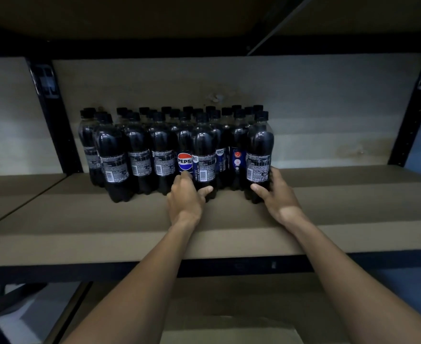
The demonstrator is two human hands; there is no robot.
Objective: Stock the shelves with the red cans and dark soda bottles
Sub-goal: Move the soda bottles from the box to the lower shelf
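Note:
Several dark soda bottles (139, 155) with black caps stand in rows on the brown shelf board (105, 219), grouped left of centre. My left hand (185, 199) grips the base of a front-row bottle (203, 155), thumb on its right side and fingers on its left. My right hand (276, 194) grips the base of the rightmost front bottle (259, 155), thumb on the left and fingers round the right. Both bottles stand upright on the board. No red cans are in view.
Bare shelf board (341, 194) extends to the right of the bottles and in front of them. Black metal uprights (53, 120) (413, 120) frame the bay. An upper shelf (204, 26) hangs overhead. A lower board (216, 306) lies below the front rail (130, 269).

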